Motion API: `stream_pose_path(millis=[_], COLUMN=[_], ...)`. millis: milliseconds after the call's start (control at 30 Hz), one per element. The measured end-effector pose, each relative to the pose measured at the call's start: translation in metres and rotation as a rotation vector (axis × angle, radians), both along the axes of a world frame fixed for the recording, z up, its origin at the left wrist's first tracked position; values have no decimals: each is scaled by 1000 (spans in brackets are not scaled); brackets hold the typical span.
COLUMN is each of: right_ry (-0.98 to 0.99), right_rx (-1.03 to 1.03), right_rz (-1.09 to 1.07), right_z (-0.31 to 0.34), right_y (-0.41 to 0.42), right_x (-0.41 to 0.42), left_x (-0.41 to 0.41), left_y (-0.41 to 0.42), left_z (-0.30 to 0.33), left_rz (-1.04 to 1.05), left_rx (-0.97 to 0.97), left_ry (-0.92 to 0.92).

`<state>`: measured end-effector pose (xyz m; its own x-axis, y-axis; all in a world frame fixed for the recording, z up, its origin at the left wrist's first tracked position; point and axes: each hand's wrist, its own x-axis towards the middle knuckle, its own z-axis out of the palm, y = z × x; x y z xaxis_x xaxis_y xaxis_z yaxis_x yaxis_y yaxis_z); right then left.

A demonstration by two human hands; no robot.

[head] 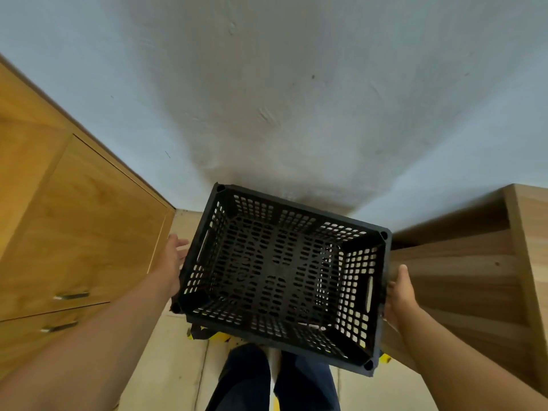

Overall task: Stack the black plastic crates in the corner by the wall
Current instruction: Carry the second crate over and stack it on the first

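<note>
An empty black plastic crate (281, 277) with perforated walls and floor sits tilted in front of me, close to the pale wall (296, 99). My right hand (398, 298) grips its right side by the handle slot, thumb up along the rim. At the crate's left side is my left hand (173, 262), fingers spread and extended; only the heel of the palm is near the rim. Under the crate's near edge shows part of another black object with yellow pieces (204, 333); I cannot tell whether the top crate rests on it.
A wooden cabinet (74, 218) with metal drawer handles stands on the left. A wooden unit (462, 262) stands on the right. The crate sits in the gap between them, over a light tiled floor (178, 366). My legs in dark trousers (252, 381) are below.
</note>
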<state>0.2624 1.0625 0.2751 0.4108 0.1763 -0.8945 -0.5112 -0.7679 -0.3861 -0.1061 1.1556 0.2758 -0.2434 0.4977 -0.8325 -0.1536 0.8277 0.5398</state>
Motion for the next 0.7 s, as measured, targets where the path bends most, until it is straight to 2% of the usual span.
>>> stream_pose_path(millis=[267, 700], right_ry=[-9, 22], right_rx=[26, 12], right_rz=[103, 173], right_z=[15, 8], right_y=[33, 35], right_x=[-2, -11], left_x=[1, -7], left_y=[0, -14], left_z=[5, 4], left_rz=[115, 46], left_rx=[5, -45], left_ry=[5, 52])
